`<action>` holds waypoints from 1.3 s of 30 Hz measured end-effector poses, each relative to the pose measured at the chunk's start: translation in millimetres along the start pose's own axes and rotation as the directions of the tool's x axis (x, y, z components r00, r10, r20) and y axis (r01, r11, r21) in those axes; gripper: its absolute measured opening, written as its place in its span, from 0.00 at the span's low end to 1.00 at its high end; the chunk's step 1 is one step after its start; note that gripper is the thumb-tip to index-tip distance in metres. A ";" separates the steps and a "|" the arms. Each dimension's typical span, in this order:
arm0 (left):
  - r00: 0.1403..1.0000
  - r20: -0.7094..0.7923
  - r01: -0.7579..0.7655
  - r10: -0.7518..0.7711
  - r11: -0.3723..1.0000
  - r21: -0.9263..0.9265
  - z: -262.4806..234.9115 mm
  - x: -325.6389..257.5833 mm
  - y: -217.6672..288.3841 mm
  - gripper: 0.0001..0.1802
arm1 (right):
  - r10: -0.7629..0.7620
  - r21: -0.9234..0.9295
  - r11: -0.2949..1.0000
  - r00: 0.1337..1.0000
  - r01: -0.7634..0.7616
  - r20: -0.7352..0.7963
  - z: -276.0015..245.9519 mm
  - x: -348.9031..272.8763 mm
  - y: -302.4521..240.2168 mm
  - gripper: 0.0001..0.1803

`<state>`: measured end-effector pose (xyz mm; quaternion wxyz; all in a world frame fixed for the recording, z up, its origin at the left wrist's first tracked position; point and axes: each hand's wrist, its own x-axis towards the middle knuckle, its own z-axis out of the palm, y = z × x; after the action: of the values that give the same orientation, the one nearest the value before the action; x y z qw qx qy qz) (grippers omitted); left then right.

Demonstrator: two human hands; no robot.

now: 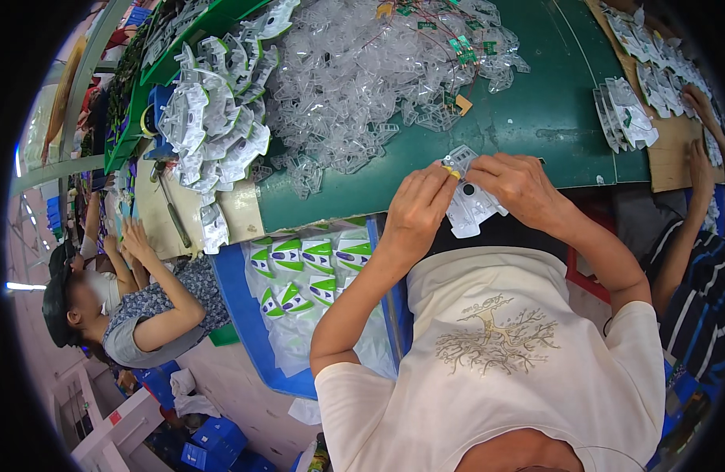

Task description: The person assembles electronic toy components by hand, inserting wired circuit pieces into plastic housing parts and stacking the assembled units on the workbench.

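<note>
A white plastic shell [472,214] with a dark round spot hangs between my hands at the near edge of the green table. At its top sits a clear plastic piece [459,157]; whether the two are joined I cannot tell. My left hand [417,203] is closed, thumb and fingers pinching the shell's upper left side, with something yellow at the fingertips. From the other side my right hand [513,185] grips the upper right of the shell, its fingers curled and partly hiding the part. Just beyond lies a large heap of clear plastic pieces [339,86].
White shells with green edges [221,118] are stacked at left beside a screwdriver [170,208]. Small green circuit boards [462,51] with red wires lie on the heap. A blue bin [288,383] below holds green-and-white shells [286,256]. Co-workers sit left and right; more shells [626,114] stand at right.
</note>
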<state>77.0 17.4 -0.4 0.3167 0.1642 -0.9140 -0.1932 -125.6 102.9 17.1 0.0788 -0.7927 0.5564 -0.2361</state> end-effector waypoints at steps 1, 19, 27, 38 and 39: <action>1.000 0.020 -0.004 0.004 1.000 0.019 1.9 1.0 -0.5 0.14 | -0.015 0.012 1.000 0.999 0.016 -0.034 1.2 -0.7 1.1 0.14; 0.975 -0.078 0.178 -0.208 0.941 -0.288 25.6 0.1 -0.5 0.26 | 0.285 0.182 0.937 0.954 -0.298 0.095 -23.2 -12.8 -14.2 0.21; 0.979 0.185 0.129 -0.090 0.969 -0.212 12.4 9.3 -0.9 0.37 | 0.341 0.553 0.752 0.930 -0.359 0.141 -43.9 -13.6 -11.5 0.13; 0.983 0.119 0.169 -0.141 0.946 -0.276 20.2 3.7 -1.4 0.39 | 0.084 0.128 0.990 0.984 -0.063 -0.159 -4.3 -32.1 -31.5 0.13; 0.981 0.122 0.180 -0.150 0.940 -0.290 19.6 3.5 -1.9 0.38 | 0.083 0.072 0.995 0.987 -0.074 -0.136 -3.2 -31.9 -32.4 0.14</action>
<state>62.1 19.2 -13.7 0.2755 0.1806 -0.8715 -0.3632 -108.4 144.6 23.3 0.0753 -0.7488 0.5832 -0.3058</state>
